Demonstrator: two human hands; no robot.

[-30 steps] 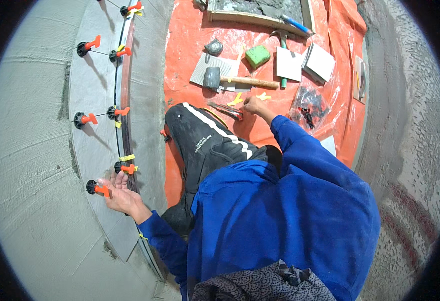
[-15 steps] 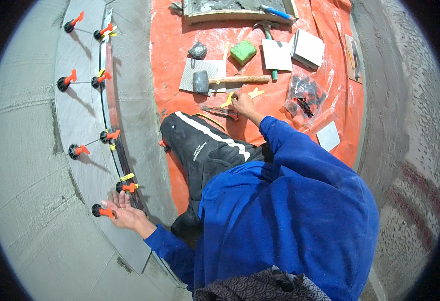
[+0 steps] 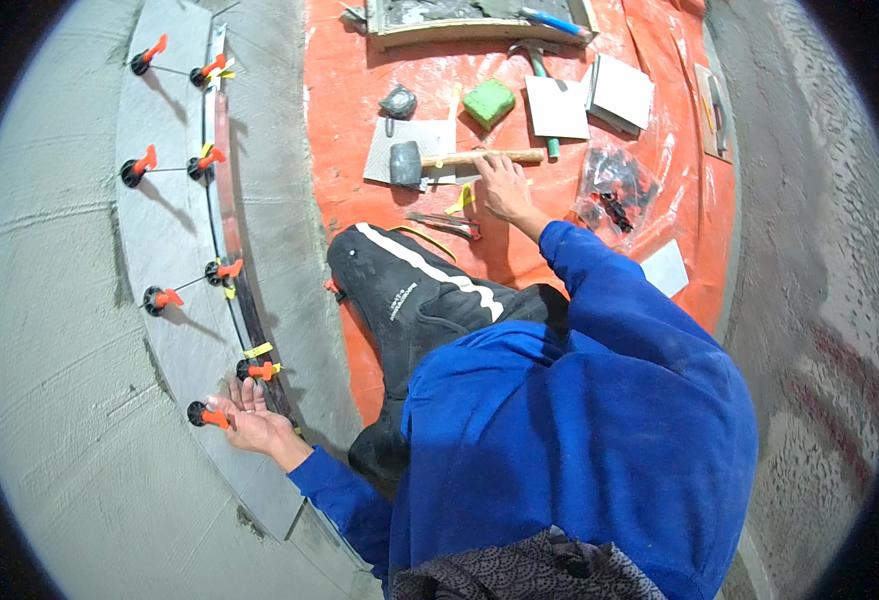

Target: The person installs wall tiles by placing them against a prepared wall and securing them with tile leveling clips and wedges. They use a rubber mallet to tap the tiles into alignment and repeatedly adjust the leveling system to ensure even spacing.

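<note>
A row of grey tiles (image 3: 164, 240) runs along the left, carrying several black round tile levelers with orange handles. My left hand (image 3: 251, 425) lies palm up over the nearer tile, fingers apart, its thumb side close against one leveler (image 3: 205, 414). Just beyond its fingertips is another leveler (image 3: 252, 370), with a yellow strip beside it. My right hand (image 3: 506, 190) is over the orange sheet, fingers stretched onto the wooden handle of a rubber mallet (image 3: 405, 164), not wrapped round it. Beside that hand lies a yellow plastic piece (image 3: 461, 200).
On the orange sheet (image 3: 349, 60) are a utility knife (image 3: 446, 225), a green sponge (image 3: 488, 103), a tape measure (image 3: 397, 101), a hammer (image 3: 535, 65), white tiles (image 3: 622, 93) and a bag of black parts (image 3: 616, 190). A mortar tray (image 3: 479, 35) stands at the far end.
My right hand has moved away from the yellow pieces, up to the mallet handle, and its fingers have stretched out. My left hand stays nearly in place.
</note>
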